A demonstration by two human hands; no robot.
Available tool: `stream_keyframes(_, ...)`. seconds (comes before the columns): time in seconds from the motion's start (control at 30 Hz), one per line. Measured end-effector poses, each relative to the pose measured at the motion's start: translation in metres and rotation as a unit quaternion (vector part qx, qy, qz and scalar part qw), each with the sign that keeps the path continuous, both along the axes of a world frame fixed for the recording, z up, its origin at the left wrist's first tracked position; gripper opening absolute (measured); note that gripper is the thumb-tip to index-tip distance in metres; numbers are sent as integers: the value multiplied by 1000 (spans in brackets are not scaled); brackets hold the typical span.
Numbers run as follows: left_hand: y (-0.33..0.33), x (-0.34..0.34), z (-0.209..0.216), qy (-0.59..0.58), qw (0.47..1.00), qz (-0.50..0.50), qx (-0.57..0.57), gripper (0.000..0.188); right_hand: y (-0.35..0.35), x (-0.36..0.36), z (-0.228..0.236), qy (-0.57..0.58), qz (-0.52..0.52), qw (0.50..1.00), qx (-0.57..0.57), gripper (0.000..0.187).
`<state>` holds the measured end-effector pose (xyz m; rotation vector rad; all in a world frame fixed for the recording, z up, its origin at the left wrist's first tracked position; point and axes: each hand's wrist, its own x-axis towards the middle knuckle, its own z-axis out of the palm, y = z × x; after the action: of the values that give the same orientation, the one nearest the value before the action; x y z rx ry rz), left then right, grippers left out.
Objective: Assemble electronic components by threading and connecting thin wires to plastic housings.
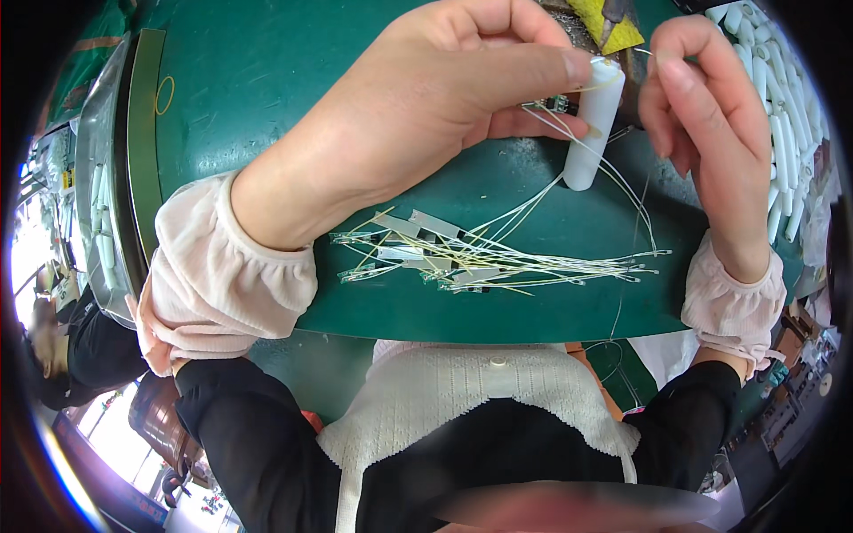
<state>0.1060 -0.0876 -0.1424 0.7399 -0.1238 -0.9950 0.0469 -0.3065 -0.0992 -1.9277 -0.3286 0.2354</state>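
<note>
L hand grips smooth wht cyl, R hand nr.

At the upper centre, the left hand grips a white cylinder, thin wires looping below. The right hand curls its fingers at upper right. Mid-frame, wired strips lie bundled on the green worktop; white tubes heap along the upper right edge.

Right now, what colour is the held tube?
The held tube is white, best in the head view.
</note>
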Motion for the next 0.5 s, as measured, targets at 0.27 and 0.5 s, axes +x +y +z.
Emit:
stream_keyframes(0.27, 1, 2, 1, -26, 999, -8, -28, 8, 9, -1, -2, -26, -73, 996, -42, 11)
stream_keyframes(0.5, 4, 4, -2, 1, 1000, -6, -28, 8, 9, 1, -4, -31, -64, 997, -36, 10)
